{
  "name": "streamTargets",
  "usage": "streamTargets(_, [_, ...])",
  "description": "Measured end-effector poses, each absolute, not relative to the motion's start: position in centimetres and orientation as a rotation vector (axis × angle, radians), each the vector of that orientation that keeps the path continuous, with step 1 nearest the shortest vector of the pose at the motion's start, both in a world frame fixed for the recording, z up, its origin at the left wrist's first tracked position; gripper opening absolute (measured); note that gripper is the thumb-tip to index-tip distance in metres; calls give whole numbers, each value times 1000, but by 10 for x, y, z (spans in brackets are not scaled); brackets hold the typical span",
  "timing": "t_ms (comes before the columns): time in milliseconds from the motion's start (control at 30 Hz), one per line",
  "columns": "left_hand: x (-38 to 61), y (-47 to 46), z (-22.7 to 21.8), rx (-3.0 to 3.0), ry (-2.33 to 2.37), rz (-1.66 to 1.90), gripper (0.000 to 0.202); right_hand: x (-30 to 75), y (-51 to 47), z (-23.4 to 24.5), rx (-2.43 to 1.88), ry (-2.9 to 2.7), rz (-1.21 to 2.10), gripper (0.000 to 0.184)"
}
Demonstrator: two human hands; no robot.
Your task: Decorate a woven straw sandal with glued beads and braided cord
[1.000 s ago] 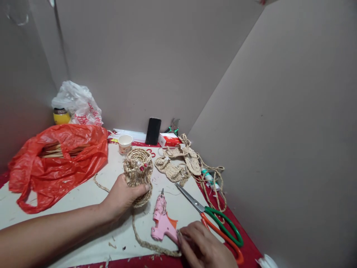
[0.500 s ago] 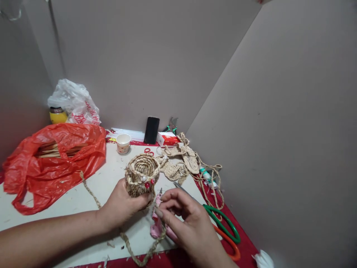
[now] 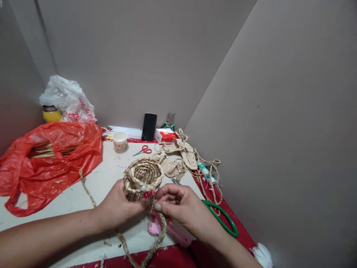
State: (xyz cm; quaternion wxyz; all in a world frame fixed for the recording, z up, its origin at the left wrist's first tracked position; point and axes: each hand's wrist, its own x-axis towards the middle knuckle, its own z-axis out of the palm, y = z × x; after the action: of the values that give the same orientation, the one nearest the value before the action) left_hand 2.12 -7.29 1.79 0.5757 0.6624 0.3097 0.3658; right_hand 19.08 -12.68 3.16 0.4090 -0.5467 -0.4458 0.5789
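My left hand (image 3: 118, 204) grips a small woven straw basket (image 3: 145, 174) from the side, thumb across its front. The basket is tilted so that its round opening faces me. White and red beads (image 3: 145, 194) sit at the near rim. My right hand (image 3: 178, 203) is at the basket's right front edge, thumb and fingers pinched together by the beads; what they hold is too small to make out. A braided straw cord (image 3: 153, 248) hangs in a loop below both hands. Under my right hand lies a pink tool (image 3: 178, 234), partly covered.
A red plastic bag (image 3: 86, 149) with straw lies left. Behind are a paper cup (image 3: 120, 142), red scissors (image 3: 145, 149), a phone (image 3: 149, 127) and a red-white box (image 3: 166, 136). Woven straw pieces (image 3: 189, 156) lie right, near large green-handled scissors (image 3: 230, 225).
My right hand has moved up and closer to the basket's beaded rim. The basket has tipped a little more toward me. The view has shifted slightly, uncovering the small red scissors.
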Motion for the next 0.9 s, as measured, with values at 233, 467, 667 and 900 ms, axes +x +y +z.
streamTargets(233, [19,-69,11,1631,682,805,24,193,-125,24,-1296,-1062,1611,22])
streamTargets(467, [19,-69,11,1622,652,724,24,195,-124,18,-1291,-972,1704,28])
streamTargets(667, [19,-69,16,1550,602,662,19,195,-124,19,-1303,-961,1713,31])
streamTargets(900, [21,-65,15,1491,579,612,18,192,-124,18,-1315,-1004,1642,28])
